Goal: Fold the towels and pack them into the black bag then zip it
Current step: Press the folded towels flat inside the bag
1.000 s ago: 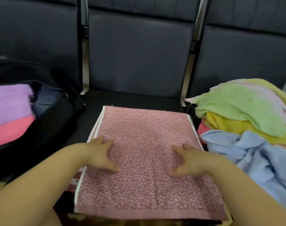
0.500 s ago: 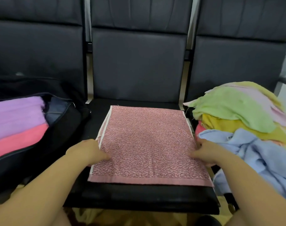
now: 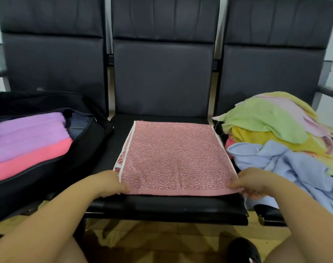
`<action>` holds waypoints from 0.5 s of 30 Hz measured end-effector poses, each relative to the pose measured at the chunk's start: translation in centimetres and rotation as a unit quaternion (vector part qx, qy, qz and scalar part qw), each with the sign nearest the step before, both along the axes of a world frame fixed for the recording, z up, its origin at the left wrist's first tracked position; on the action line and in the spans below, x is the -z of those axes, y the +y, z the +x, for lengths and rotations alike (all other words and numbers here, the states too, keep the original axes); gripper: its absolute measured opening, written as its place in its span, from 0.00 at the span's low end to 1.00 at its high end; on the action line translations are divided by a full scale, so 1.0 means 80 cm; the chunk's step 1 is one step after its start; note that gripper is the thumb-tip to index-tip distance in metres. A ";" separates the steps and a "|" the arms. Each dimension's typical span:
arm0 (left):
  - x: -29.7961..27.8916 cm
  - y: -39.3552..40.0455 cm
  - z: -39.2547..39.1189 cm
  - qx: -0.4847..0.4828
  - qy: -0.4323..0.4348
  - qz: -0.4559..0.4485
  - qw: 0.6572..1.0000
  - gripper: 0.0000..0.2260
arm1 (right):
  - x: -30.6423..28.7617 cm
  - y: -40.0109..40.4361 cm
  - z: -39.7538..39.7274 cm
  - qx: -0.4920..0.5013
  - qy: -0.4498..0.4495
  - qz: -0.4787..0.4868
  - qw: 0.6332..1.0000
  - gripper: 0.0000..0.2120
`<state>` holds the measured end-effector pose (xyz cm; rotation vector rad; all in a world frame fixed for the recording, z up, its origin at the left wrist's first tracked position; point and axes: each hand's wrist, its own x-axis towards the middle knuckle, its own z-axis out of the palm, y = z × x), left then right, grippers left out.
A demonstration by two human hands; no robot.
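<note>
Pink-red terry cloth is what both hands grasp: the left hand (image 3: 109, 184) pinches the near left corner of the folded pink towel (image 3: 176, 158), and the right hand (image 3: 252, 182) pinches its near right corner, fingers curled over the hem. The towel lies flat at the centre of the frame on the middle seat (image 3: 167, 207) of a row of dark padded chairs, its near edge just short of the seat's front lip; a white border strip shows along its left side.

At the left of the frame, the black bag (image 3: 53, 168) sits open on the neighbouring seat. Inside it lie a folded purple towel (image 3: 29, 133) and, touching it on the near side, a folded coral towel (image 3: 29, 162).

At the right of the frame, a loose heap of unfolded towels rests on the third seat: a green towel (image 3: 264, 120) uppermost, a yellow towel (image 3: 271, 139) beneath it, and a light blue towel (image 3: 294, 168) nearest the right hand, spilling over the seat front.
</note>
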<state>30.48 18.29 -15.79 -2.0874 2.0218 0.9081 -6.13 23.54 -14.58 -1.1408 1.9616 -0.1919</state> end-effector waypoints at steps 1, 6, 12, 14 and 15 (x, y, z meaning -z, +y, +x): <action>-0.001 0.005 -0.002 -0.008 0.009 0.013 1.000 0.14 | -0.001 0.005 0.000 0.014 -0.016 -0.012 1.000 0.12; 0.003 0.005 0.002 -0.099 0.130 0.011 0.987 0.16 | 0.002 0.017 -0.010 0.066 -0.090 -0.020 0.994 0.10; -0.024 0.001 -0.007 -0.203 0.458 -0.107 0.859 0.09 | -0.011 0.014 0.000 0.099 -0.228 -0.129 0.960 0.08; -0.037 -0.003 -0.006 -0.183 0.519 -0.173 0.817 0.11 | -0.024 0.006 0.001 0.146 -0.355 -0.255 0.888 0.08; -0.040 -0.009 -0.002 -0.179 0.528 -0.199 0.806 0.11 | -0.029 0.002 0.000 0.170 -0.404 -0.296 0.849 0.08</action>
